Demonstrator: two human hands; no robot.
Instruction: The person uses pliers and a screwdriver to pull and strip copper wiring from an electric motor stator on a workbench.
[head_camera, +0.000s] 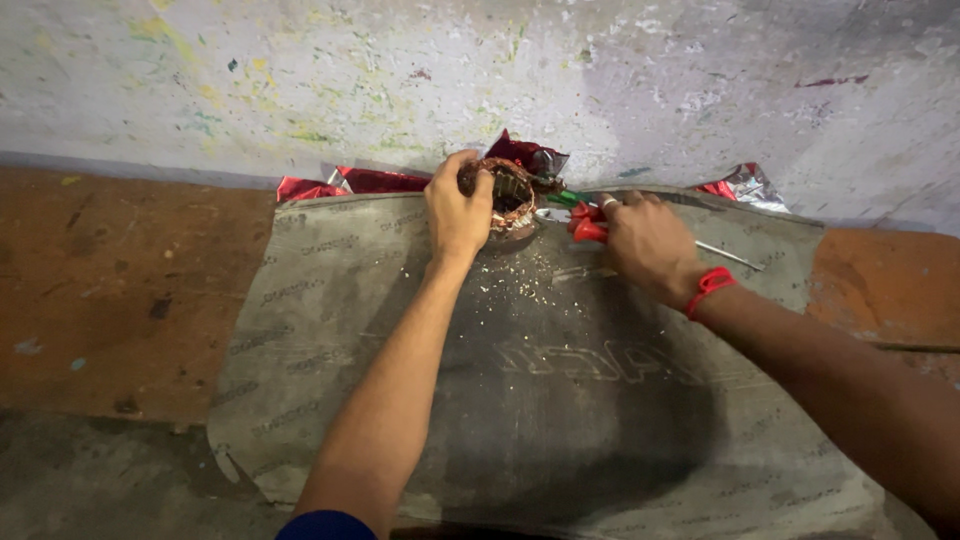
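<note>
My left hand (457, 208) grips a round motor stator with copper windings (508, 192), holding it upright on a grey printed mat (560, 390) near the wall. My right hand (645, 240) is closed around the red handles of a plier-like tool (585, 225) whose jaws point at the stator's right side. A red band circles my right wrist (710, 288). Small copper bits and flakes (520, 280) lie scattered on the mat just below the stator.
The mat lies on a brown and grey floor (110, 300). Behind it rises a paint-speckled wall (480, 70). Crumpled red and silver foil wrappers (370, 182) sit along the wall's foot, another (745, 185) at the right. A thin metal rod (730, 255) lies beside my right hand.
</note>
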